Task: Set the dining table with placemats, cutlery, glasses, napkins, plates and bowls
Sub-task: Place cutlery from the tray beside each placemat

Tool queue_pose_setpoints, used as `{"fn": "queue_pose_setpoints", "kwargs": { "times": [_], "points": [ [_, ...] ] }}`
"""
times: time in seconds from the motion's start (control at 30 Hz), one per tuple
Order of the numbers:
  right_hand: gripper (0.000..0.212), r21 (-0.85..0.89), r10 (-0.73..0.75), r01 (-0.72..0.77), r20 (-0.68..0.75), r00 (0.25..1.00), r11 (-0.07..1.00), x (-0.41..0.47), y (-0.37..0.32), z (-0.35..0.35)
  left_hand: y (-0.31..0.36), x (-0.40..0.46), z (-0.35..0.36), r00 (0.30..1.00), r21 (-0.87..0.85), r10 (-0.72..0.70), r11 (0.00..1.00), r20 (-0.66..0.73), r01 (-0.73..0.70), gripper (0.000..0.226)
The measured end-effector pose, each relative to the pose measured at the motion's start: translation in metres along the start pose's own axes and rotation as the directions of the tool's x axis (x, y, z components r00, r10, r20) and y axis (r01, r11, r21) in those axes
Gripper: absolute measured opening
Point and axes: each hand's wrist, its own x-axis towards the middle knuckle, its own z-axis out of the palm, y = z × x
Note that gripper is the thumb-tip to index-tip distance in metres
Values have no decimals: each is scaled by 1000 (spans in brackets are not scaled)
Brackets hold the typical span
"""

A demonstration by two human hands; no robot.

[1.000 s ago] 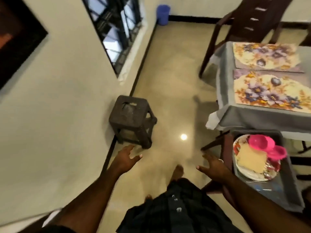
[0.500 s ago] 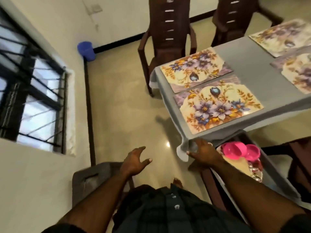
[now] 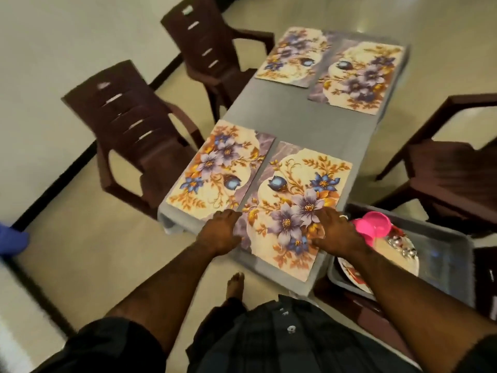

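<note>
You're back at the worktop (image 3: 304, 122) now — a second ago you faced the wall and stool with both hands loose in the air, half a second ago you were swinging toward the near corner. Both hands now sit on the nearest placemat (image 3: 293, 208): left hand (image 3: 219, 232) flat at its left edge, right where it meets the neighbouring placemat (image 3: 219, 168), fingers straight and spread; right hand (image 3: 337, 230) pressing the right side, fingers extended, nothing gripped. Reads as squaring or smoothing that mat, not picking it up. All four placemats are down — near pair side by side and touching, far pair (image 3: 333, 65) at the other end, also adjacent. So the placemat step looks finished or one nudge from it. The rest is untouched: grey tray (image 3: 446, 254) sits just right of the worktop on what seems to be a chair, holding a plate (image 3: 403, 254) and pink bowls (image 3: 373, 224), with some shiny items on the plate — too blurred to call cutlery. No glasses or napkins that I can make out. Your right hand is already just beside the pink bowls, so I'd judge the tray is the next reach. Frame is motion-blurred, so edge alignment of the mats can't be verified. Four brown chairs (image 3: 134, 135) surround the worktop.
</note>
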Motion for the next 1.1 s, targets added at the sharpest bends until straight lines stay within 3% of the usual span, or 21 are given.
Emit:
{"fn": "queue_pose_setpoints", "kwargs": {
  "times": [0.1,0.2,0.3,0.53,0.67,0.87,1.1],
  "points": [
    [108,41,179,-177,-56,982,983,-3,-10,4,-20,69,-10,957,230,282,929,69,-291,78],
    [112,33,313,-312,-31,949,950,-7,-27,10,-31,117,-20,890,353,407,817,207,-456,81],
    [114,-2,391,-391,-25,920,920,-4,-39,17,-40,143,-26,832,408,511,726,218,-553,69],
    [107,-126,382,-385,-53,923,914,13,-40,27,-55,179,-37,795,437,496,665,348,-606,92],
    [113,-113,394,-398,-64,917,910,25,-29,14,-37,196,-43,803,461,451,659,390,-594,94],
    [121,-167,384,-380,-6,923,910,27,-20,10,-31,199,-34,828,501,403,661,390,-558,128],
    [125,-151,413,-403,41,910,903,-2,-32,38,-41,167,-26,839,515,387,665,382,-541,130]
  ]
}}
